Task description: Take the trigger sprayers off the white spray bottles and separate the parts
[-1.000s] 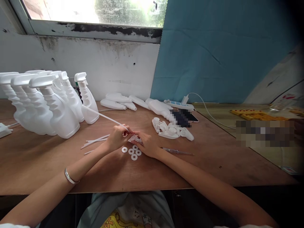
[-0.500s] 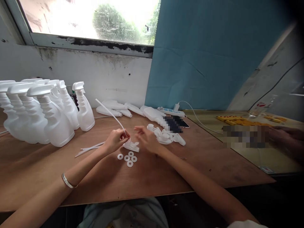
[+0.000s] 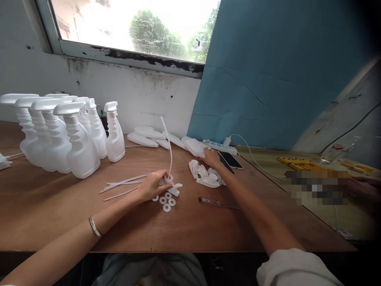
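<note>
My left hand (image 3: 156,184) is closed around a white trigger spray head (image 3: 168,181), which rests low over the table with its trigger to the right. A thin white dip tube (image 3: 169,147) stands up out of its collar, slightly bent. Just below lie several white ring washers (image 3: 163,200). At the back, my right hand (image 3: 212,157) has its fingers around the neck end of a white plastic bottle (image 3: 193,146) lying on its side; the neck is hidden by the fingers. Under that forearm sits a pile of white spray heads (image 3: 205,174).
Several white spray bottles (image 3: 81,147) with heads stand at the left. Loose tubes (image 3: 125,182) lie beside my left hand. A screwdriver (image 3: 216,203), a phone (image 3: 230,159) and a power strip (image 3: 220,147) are at the right. Beyond, a blurred person's hand (image 3: 361,188) is near yellow pieces (image 3: 303,165).
My right hand has moved from near the spray head to the lying bottle at the back. The tube now stands upright in the spray head held by my left hand. The view has shifted.
</note>
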`<state>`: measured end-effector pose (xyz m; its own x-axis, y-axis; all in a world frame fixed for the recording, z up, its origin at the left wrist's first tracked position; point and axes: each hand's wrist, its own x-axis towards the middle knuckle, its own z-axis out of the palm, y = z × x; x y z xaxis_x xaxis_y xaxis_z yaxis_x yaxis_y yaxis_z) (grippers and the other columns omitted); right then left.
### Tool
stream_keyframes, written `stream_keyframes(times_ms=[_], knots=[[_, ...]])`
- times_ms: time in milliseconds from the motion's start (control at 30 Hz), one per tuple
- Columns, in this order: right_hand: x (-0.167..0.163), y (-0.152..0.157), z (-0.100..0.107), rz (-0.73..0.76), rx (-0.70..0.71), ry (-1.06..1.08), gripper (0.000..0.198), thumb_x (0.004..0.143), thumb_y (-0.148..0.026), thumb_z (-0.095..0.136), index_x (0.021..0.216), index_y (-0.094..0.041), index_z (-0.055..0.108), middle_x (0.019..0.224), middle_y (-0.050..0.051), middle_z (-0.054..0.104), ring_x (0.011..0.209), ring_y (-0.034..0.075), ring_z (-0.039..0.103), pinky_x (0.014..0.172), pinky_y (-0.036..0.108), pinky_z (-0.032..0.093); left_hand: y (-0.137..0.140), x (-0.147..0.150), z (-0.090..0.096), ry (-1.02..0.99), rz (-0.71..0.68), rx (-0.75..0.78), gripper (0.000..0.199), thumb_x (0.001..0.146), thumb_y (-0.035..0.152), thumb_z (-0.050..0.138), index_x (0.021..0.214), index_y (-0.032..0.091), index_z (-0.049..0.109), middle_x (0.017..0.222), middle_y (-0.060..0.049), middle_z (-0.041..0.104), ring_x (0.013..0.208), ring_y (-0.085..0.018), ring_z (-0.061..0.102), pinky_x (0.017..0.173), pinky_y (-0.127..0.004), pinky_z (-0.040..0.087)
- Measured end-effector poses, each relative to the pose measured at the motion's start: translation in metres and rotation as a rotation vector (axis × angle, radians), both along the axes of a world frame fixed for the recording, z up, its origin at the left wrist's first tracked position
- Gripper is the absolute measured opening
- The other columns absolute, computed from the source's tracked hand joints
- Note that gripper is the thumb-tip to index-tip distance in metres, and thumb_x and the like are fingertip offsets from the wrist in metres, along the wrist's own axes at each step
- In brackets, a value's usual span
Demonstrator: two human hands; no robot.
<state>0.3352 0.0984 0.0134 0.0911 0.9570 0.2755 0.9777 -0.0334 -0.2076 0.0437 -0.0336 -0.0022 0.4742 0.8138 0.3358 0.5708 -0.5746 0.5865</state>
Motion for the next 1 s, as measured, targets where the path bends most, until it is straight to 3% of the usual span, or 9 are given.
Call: stream_keyframes(times_ms=[100,200,367,500,600,767,1000], knots=[[-0.005,-0.005,0.002,0.030,0.074,0.029,0.048,0.067,-0.022,0.067,0.108,-0.009,0.046,0.111,0.022,0.052,0.109,0.036,0.047,0.090,0.046,0.033,0.000,-0.001,-0.002,-0.008,-0.010,0.011,0.020,0.077,0.036,0.056,0.086,0.019,0.051,0.075,-0.001,0.061,0.067,-0.017,0.055,0.062,-0.025,0.039],[-0.015,-0.006,0.027,0.077,0.210,0.107,0.053,0.064,-0.022,0.068,0.110,-0.009,0.044,0.113,0.021,0.050,0.111,0.037,0.044,0.092,0.047,0.031,0.000,-0.001,-0.003,-0.028,-0.023,0.034,0.015,0.079,0.033,0.053,0.084,0.020,0.050,0.082,-0.001,0.063,0.072,-0.017,0.057,0.066,-0.025,0.040],[-0.066,-0.013,0.111,0.232,0.470,0.349,0.050,0.083,-0.037,0.044,0.123,-0.014,0.025,0.117,0.015,0.048,0.106,0.023,0.049,0.084,0.035,0.043,-0.002,-0.001,-0.001,-0.037,-0.034,0.050,0.012,0.079,0.031,0.053,0.084,0.020,0.052,0.082,-0.002,0.064,0.074,-0.018,0.058,0.066,-0.026,0.040],[-0.129,-0.044,0.176,0.579,0.699,0.563,0.031,0.091,-0.041,0.030,0.119,-0.027,0.028,0.125,0.000,0.046,0.111,0.011,0.046,0.089,0.026,0.043,-0.003,-0.001,0.001,-0.032,-0.038,0.051,0.012,0.078,0.031,0.052,0.084,0.020,0.052,0.080,-0.003,0.064,0.072,-0.018,0.058,0.065,-0.026,0.040],[-0.169,-0.071,0.204,0.805,0.738,0.663,0.023,0.091,-0.040,0.036,0.112,-0.030,0.034,0.115,-0.003,0.052,0.106,0.011,0.048,0.090,0.024,0.043,-0.003,-0.001,0.001,-0.030,-0.036,0.053,0.012,0.078,0.031,0.053,0.083,0.020,0.052,0.079,-0.003,0.064,0.070,-0.019,0.058,0.064,-0.026,0.040],[-0.204,-0.091,0.215,0.956,0.644,0.782,0.011,0.086,-0.026,0.042,0.096,-0.028,0.039,0.097,-0.003,0.053,0.096,0.014,0.054,0.084,0.026,0.048,-0.002,-0.001,-0.001,-0.036,-0.051,0.063,0.010,0.078,0.029,0.054,0.083,0.020,0.052,0.082,-0.003,0.065,0.072,-0.019,0.059,0.065,-0.026,0.040],[-0.206,-0.084,0.197,1.021,0.505,0.884,0.012,0.078,-0.024,0.050,0.085,-0.026,0.041,0.085,-0.002,0.051,0.085,0.015,0.055,0.074,0.028,0.050,-0.002,-0.001,-0.001,-0.044,-0.064,0.060,0.009,0.077,0.027,0.054,0.082,0.020,0.051,0.082,-0.005,0.065,0.075,-0.021,0.060,0.067,-0.027,0.041]])
